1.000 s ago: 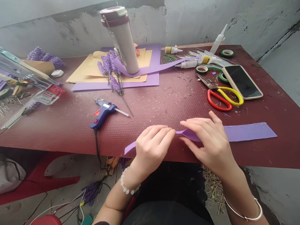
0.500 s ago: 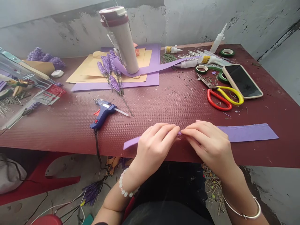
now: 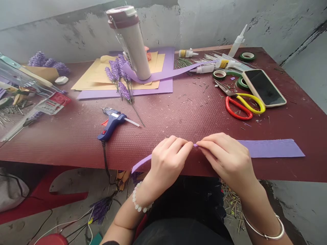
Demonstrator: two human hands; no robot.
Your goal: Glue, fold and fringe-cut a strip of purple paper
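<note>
A long purple paper strip [image 3: 273,148] runs crosswise near the table's front edge, passing under both hands. My left hand [image 3: 170,158] pinches it near the middle, and a narrow tail sticks out to the left past the table edge. Close beside it, my right hand [image 3: 226,154] pinches the same strip with thumb and fingers. Between the fingertips the strip looks narrow and gathered or folded. To the right of my right hand it lies wide and flat, with a crease along its upper edge. The palms hide the rest of the strip.
A blue glue gun [image 3: 112,124] lies left of my hands. Scissors [image 3: 238,102] and a phone [image 3: 264,87] are at the right. Farther back stand a tumbler [image 3: 131,44], lavender stems [image 3: 119,73], yellow paper [image 3: 88,76], glue bottles [image 3: 236,42] and green tape [image 3: 247,56].
My fingertips have moved slightly apart, showing a bit more of the gathered strip. The strip's left tail has dropped lower, and its right end has shifted slightly down.
</note>
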